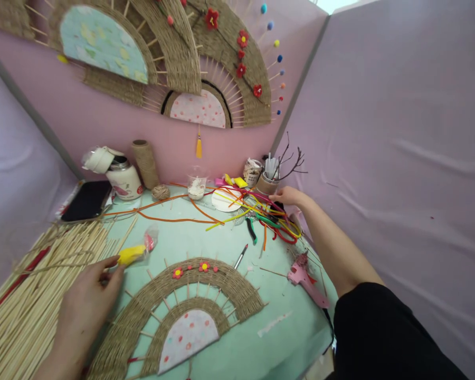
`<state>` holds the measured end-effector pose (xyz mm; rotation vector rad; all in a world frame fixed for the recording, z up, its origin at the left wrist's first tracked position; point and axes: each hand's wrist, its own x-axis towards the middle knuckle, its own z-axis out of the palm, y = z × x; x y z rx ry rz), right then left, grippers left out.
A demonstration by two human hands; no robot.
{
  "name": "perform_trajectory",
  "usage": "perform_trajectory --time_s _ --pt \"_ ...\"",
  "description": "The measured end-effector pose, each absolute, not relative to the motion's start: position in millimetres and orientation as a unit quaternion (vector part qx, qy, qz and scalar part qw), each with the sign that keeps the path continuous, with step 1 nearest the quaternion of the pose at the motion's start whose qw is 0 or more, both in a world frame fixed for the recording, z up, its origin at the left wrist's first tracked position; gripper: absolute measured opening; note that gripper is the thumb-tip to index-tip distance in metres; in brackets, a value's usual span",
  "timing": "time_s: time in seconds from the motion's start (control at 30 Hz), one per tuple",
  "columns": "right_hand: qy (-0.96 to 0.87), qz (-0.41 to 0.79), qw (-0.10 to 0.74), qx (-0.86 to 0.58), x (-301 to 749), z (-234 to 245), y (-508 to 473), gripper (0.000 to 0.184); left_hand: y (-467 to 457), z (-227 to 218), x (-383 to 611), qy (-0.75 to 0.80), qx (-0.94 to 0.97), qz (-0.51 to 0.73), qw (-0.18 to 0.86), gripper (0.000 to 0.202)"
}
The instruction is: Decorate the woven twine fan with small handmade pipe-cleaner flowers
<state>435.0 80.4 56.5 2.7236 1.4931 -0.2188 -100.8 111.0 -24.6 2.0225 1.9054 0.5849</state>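
My left hand (89, 301) rests at the left edge of a woven jute fan (190, 301) lying on the mint table (221, 243). Its fingertips pinch the end of a clear packet (136, 252) holding a yellow and a red piece. The fan carries small red flowers (190, 269) and a spotted paper half-circle (188, 335). My right hand (288, 196) reaches far back right, into a tangle of pipe cleaners (261, 214) in red, yellow, orange and green, next to a cup of sticks (268, 177). Its fingers are curled and hidden from here.
A heap of thin bamboo sticks (31, 285) covers the left. A pink glue gun (306, 279), small pliers (251, 229), a pen (240, 257), a phone (87, 200), a jar (122, 177), a twine spool (145, 163) and a twine ball (160, 192) lie around. Finished fans (174, 58) hang on the pink wall.
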Motion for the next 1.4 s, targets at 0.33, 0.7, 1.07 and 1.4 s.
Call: perform_trajectory --time_s 0.33,0.7,1.07,1.4 --pt "0.653 -0.002 -0.016 0.757 371.1 36.3 110.7 0.025 108.0 -27.5 -99.6 0.653 0.708 0.218 0.156 0.051" --pt "0.773 0.114 0.04 0.623 327.4 -8.4 136.7 0.025 102.9 -26.6 -105.0 0.639 0.702 0.274 0.154 0.043" --pt "0.578 0.096 -0.307 0.75 396.7 21.9 161.6 0.021 102.2 -25.9 -103.1 0.636 0.704 0.272 0.162 0.044" --pt "0.592 0.143 -0.344 0.715 392.6 24.6 152.8 0.019 102.5 -22.6 -101.2 0.641 0.707 0.234 0.183 0.048"
